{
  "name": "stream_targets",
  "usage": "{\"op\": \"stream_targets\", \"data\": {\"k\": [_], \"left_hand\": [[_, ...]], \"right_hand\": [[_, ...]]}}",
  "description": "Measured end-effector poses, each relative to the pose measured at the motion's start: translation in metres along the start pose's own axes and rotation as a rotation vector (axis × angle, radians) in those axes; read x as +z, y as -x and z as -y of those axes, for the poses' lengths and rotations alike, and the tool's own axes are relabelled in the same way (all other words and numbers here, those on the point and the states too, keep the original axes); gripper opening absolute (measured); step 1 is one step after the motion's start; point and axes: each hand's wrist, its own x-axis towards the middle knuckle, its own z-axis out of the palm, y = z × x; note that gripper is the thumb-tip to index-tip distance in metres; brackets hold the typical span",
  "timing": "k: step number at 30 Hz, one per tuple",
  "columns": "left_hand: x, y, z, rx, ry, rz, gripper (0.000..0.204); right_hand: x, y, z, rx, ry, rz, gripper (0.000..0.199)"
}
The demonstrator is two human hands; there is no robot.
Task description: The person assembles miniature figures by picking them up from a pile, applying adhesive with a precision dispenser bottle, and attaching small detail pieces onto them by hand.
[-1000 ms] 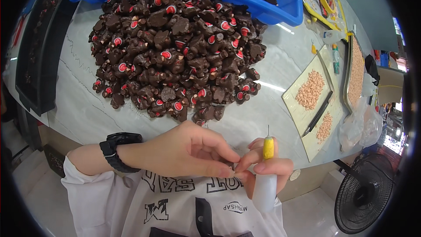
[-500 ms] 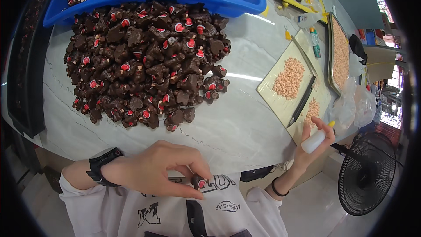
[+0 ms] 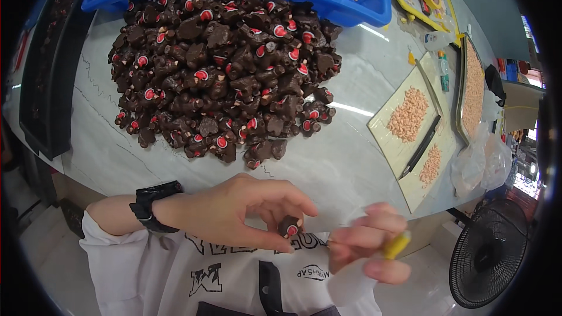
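Nearest the white shirt (image 3: 175, 269): both hands, close above it.
Left hand (image 3: 234, 213): thumb and fingertips pinch a small dark brown piece (image 3: 289, 226) with a red-and-white end; a black watch (image 3: 153, 199) is on the wrist.
Right hand (image 3: 369, 248): blurred, fingers curled around a yellow-tipped white tool (image 3: 395, 247), just right of the piece.
Beyond the hands: a pile of similar dark pieces (image 3: 222, 70) on the pale marble table (image 3: 339, 164).
Right of the pile: cream trays of orange bits (image 3: 410, 114).
Farthest: a blue bin (image 3: 351, 6).
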Motion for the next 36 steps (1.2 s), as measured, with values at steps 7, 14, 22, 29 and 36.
{"op": "stream_targets", "data": {"k": [7,14,22,29,36], "left_hand": [[-0.001,0.001,-0.001,0.053,-0.023,0.032,0.049],[-0.005,-0.001,-0.003,0.016,-0.060,0.029,0.049],[-0.003,0.001,-0.008,0.037,0.094,-0.062,0.047],[-0.005,0.002,-0.011,-0.006,0.183,-0.097,0.042],[-0.005,0.003,-0.006,0.120,0.222,-0.166,0.038]], "right_hand": [[0.011,-0.005,-0.010,0.051,-0.076,0.177,0.040],[0.018,0.000,-0.009,-0.001,0.039,0.051,0.045],[0.010,-0.003,-0.006,0.109,-0.137,0.128,0.048],[0.015,0.001,-0.016,0.028,-0.208,0.100,0.039],[0.009,-0.008,-0.014,-0.122,-0.070,0.300,0.031]]}}
